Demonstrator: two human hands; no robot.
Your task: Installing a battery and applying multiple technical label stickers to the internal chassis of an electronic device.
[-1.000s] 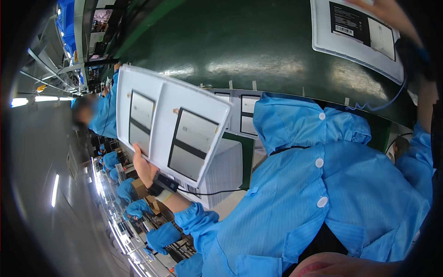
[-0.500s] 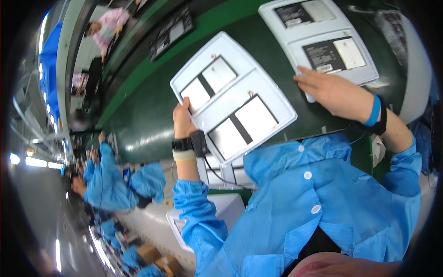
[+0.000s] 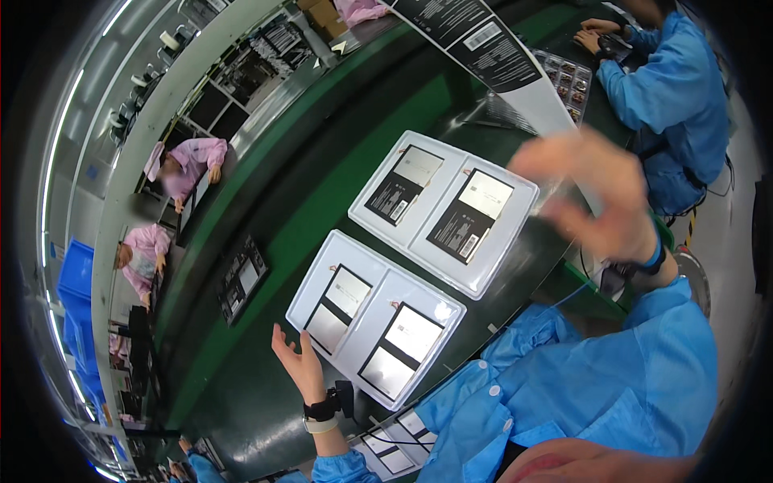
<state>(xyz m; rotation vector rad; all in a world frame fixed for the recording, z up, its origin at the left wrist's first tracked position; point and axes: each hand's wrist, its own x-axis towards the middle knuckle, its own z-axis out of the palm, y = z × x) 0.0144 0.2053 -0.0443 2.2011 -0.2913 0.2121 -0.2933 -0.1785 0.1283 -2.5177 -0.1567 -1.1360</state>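
Observation:
Two white plastic trays lie side by side on the green bench. The near tray (image 3: 374,298) holds two flat silver packs (image 3: 401,342), battery-like, each with a black band and a small connector tab. In the far tray (image 3: 419,193), two similar packs (image 3: 470,216) show black printed labels with barcodes. My left hand (image 3: 299,366) is open, fingers apart, beside the near tray's left edge. My right hand (image 3: 592,193) is smeared by motion, right of the far tray, by the lower end of a sheet of black labels (image 3: 503,60). Whether it touches the sheet is unclear.
Another tray of packs (image 3: 390,451) sits by my lap. A dark flat piece (image 3: 243,280) lies further along the bench. A compartmented tray (image 3: 570,84) of small parts stands at the far right, near a co-worker in blue (image 3: 668,88). People in pink sit across.
My left hand has let go of the near tray, which now rests on the bench. My right hand has left the other tray and moved right. The whole view has swung, bringing the label sheet in.

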